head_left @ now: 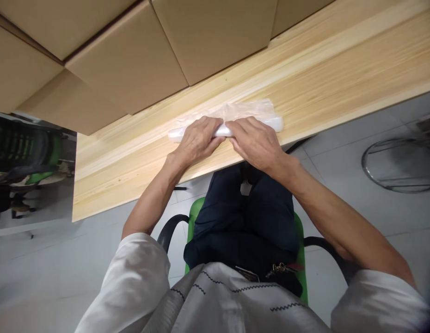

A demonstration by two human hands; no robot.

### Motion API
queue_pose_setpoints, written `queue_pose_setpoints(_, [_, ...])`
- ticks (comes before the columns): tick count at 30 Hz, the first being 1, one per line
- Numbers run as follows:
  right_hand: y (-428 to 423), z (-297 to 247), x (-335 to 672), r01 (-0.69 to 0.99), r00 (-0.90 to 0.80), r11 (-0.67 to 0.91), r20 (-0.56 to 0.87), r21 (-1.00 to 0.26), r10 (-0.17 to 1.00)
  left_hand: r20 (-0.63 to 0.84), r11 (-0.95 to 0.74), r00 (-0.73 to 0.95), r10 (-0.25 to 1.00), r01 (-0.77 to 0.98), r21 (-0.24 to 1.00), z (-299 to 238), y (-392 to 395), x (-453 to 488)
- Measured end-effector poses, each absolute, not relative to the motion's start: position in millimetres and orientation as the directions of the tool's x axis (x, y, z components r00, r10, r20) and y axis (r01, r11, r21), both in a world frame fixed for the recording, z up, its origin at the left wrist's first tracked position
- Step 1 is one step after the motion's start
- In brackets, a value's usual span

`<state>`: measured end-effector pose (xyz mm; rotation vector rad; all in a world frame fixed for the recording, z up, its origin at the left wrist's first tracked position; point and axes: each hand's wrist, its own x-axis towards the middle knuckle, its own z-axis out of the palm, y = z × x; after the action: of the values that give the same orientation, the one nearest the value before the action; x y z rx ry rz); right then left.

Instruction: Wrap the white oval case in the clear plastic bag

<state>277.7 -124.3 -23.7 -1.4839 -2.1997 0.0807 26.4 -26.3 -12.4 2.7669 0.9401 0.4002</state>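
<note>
A roll of clear plastic film [274,123] lies along the wooden table [326,88], close to its front edge, with a loose, crinkled layer spread on the far side. My left hand [200,138] is closed over the roll's left half, thumb on the near side and fingers over the top. Beside it, my right hand [254,139] grips the middle and right half the same way. The two hands nearly meet at the roll's middle. Both ends of the roll stick out past my hands. The parts under my palms are hidden.
Several cardboard boxes [215,41] stand along the table's far side. I sit on a green chair [301,273] with black armrests. A round metal-framed stool [402,187] is on the tiled floor at right. Another green chair [52,148] is at far left.
</note>
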Motion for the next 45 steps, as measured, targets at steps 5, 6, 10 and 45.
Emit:
queue_pose_setpoints(5, [-121, -19, 281, 0.863, -0.3, 0.409, 0.348, -0.299, 0.888, 0.16, -0.757, 0.753, 0.638, 0.576, 0.308, -4, -28, 24])
queue_pose_setpoints(6, [-121, -17, 282, 0.866, -0.295, 0.4, 0.341, -0.3, 0.893, 0.158, -0.759, 0.758, 0.633, 0.569, 0.316, -2, -28, 24])
queue_pose_setpoints(10, [-121, -7, 282, 0.876, -0.272, 0.363, 0.297, -0.316, 0.915, 0.165, -0.767, 0.767, 0.62, 0.549, 0.331, 6, -30, 23])
queue_pose_setpoints(45, [-84, 13, 298, 0.978, 0.073, -0.069, 0.014, -0.196, 0.997, 0.142, -0.615, 0.598, 0.789, 0.764, 0.196, -14, 40, -1])
